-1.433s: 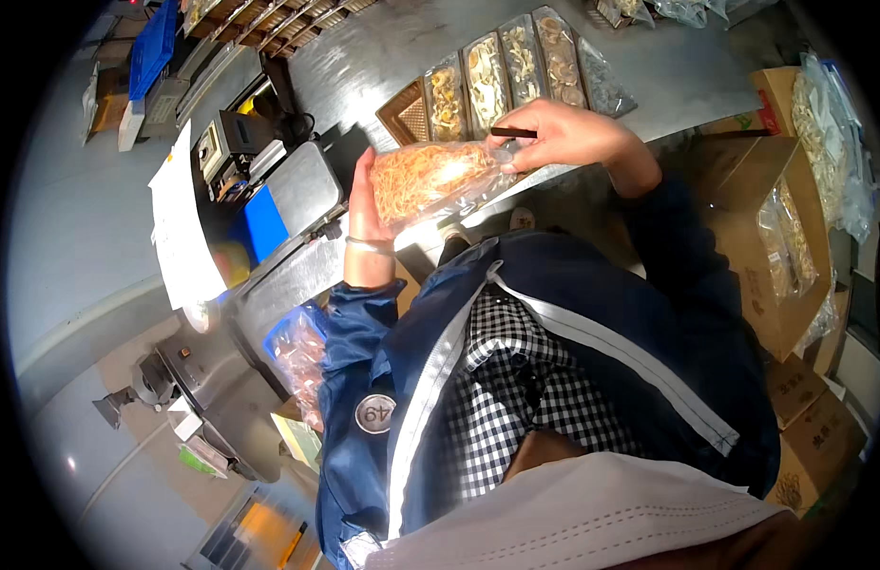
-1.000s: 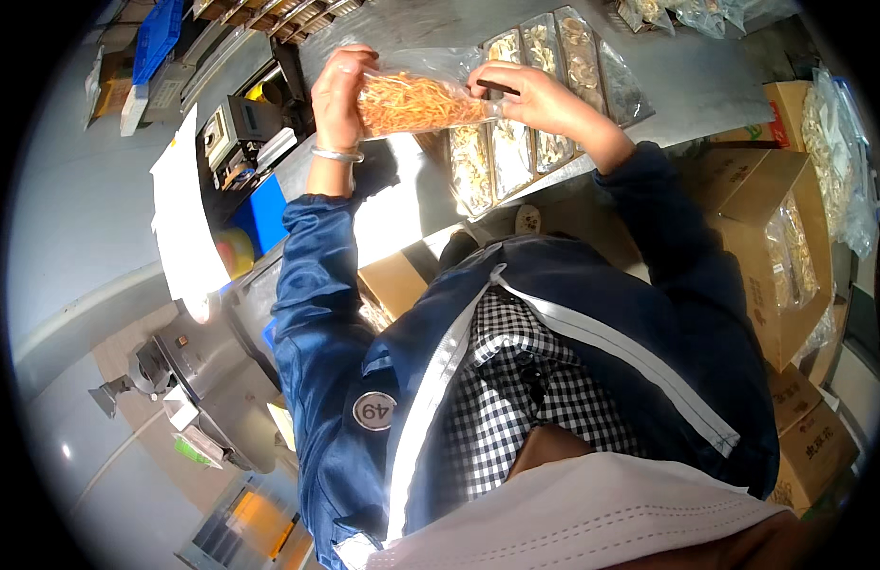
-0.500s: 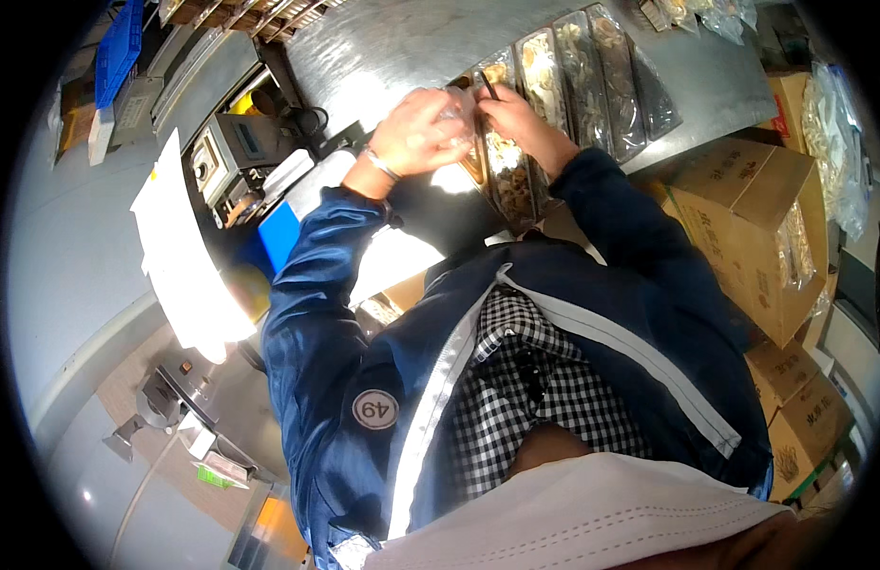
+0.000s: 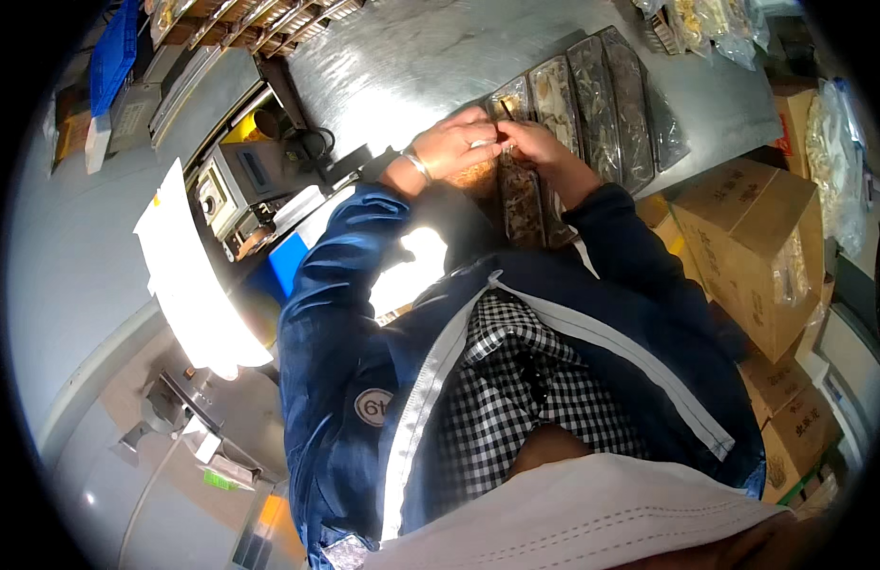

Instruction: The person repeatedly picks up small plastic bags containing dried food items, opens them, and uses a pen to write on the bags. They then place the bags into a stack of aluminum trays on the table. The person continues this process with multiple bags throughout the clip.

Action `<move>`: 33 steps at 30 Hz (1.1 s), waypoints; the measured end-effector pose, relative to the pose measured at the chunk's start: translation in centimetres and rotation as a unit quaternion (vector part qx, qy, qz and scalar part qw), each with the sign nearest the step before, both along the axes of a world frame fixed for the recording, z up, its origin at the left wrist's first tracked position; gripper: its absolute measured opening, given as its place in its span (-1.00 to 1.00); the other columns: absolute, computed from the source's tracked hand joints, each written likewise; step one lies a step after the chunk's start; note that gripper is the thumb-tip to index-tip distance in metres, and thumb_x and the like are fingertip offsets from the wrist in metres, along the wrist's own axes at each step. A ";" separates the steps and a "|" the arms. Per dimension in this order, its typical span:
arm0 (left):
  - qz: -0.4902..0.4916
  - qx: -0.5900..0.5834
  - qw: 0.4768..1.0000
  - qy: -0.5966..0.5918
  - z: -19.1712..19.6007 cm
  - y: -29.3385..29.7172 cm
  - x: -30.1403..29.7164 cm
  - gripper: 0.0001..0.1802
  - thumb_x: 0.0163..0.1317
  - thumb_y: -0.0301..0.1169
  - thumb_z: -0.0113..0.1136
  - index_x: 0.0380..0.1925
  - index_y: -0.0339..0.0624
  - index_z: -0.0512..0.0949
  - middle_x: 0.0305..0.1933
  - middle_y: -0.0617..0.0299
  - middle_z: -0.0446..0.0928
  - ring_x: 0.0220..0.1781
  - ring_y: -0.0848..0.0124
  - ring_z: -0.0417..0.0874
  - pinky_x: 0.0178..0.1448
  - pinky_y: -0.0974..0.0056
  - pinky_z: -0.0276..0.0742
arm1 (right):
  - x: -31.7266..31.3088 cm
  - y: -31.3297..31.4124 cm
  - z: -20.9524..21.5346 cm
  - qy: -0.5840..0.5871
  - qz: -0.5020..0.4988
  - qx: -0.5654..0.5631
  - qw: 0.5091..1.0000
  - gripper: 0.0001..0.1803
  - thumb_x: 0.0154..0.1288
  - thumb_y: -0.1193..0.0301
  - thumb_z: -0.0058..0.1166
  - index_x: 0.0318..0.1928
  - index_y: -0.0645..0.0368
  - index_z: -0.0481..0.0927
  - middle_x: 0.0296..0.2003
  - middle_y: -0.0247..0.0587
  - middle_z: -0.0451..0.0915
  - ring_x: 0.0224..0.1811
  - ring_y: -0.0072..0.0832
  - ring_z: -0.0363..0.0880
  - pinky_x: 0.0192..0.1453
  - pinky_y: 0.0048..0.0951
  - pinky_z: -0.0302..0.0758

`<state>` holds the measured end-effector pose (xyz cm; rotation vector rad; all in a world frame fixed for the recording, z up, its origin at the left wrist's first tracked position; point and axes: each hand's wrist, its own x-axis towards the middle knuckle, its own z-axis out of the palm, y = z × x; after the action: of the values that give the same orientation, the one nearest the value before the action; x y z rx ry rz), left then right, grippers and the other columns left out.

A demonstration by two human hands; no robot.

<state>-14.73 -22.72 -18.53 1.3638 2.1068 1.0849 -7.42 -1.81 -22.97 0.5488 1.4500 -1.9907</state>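
dark stick [image 4: 506, 110] being pinched by the right hand [image 4: 540, 152], left hand [image 4: 454, 147] being held half-curled beside it, its grip being hidden, bagged orange strands [image 4: 477, 179] being partly covered beneath, beside long filled bags [image 4: 558, 100] on the metal table [image 4: 411, 62]

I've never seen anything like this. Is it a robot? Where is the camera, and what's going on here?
No robot: these are a person's bare hands, left hand and right hand. A wide fisheye camera worn on the person's head looks down, so straight edges bend. On the shiny grey metal table lies a row of long, clear-wrapped packages. The hands meet close together beside them. A thin dark stick pokes up from the right hand's fingers; thin orange strands show just below the left, whose exact grip is hidden. A large brown cardboard box stands at the right.
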 end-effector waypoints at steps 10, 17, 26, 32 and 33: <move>0.149 -0.052 0.975 -0.159 -5.4 0.2 -1.3 -0.40 0.46 0.07 -0.10 0.29 -0.09 0.35 0.14 0.05 0.56 0.25 0.13 0.48 0.29 0.17 0.40 | -2.5 -0.2 2.3 0.143 0.117 0.021 0.983 -0.60 0.41 0.08 0.16 -0.06 0.17 0.60 -0.54 -0.58 0.38 -0.59 -0.72 0.19 -0.52 -0.60 0.11; 0.213 0.084 0.875 -0.427 -6.7 1.5 -1.9 -0.12 0.44 0.31 -0.37 0.52 -0.07 -0.01 0.38 -0.11 0.31 0.42 0.14 0.30 0.43 0.08 0.24 | -4.1 -2.4 -3.1 0.246 0.050 0.075 0.965 -0.48 0.37 0.21 0.20 0.19 0.26 0.48 0.06 -0.10 0.60 0.09 -0.37 0.54 0.20 -0.36 0.43; 0.482 0.159 0.810 -0.295 -6.0 -1.0 -1.5 -0.45 0.49 -0.05 -0.06 0.21 -0.28 0.48 0.16 0.01 0.57 0.24 0.22 0.53 0.33 0.13 0.39 | -5.6 -0.9 -2.7 0.230 0.218 0.194 0.928 -0.54 0.47 0.11 0.01 0.14 0.21 0.60 -0.13 -0.11 0.69 -0.06 -0.38 0.60 0.05 -0.36 0.46; 0.370 -0.100 0.921 -0.062 -1.0 -1.8 5.6 -0.38 0.24 0.00 0.31 0.09 -0.29 0.57 0.06 -0.07 0.61 0.12 0.06 0.61 0.20 0.15 0.49 | -7.0 -0.7 1.4 0.060 0.284 0.178 0.940 -0.54 0.48 0.12 0.02 0.17 0.16 0.59 -0.08 -0.15 0.69 -0.04 -0.44 0.57 0.07 -0.37 0.46; 0.359 -0.112 0.926 -0.011 -1.3 -1.8 5.6 -0.33 0.20 0.04 0.33 0.11 -0.29 0.56 0.06 -0.08 0.61 0.13 0.04 0.60 0.22 0.12 0.49 | -6.9 -0.6 0.0 0.087 0.281 0.176 0.939 -0.52 0.48 0.09 0.01 0.17 0.18 0.58 -0.11 -0.13 0.68 -0.08 -0.43 0.56 0.04 -0.35 0.46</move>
<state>-9.13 -24.49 -19.82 0.4548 2.6909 1.0369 -14.33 -2.41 -22.98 0.0729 1.8376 -1.3632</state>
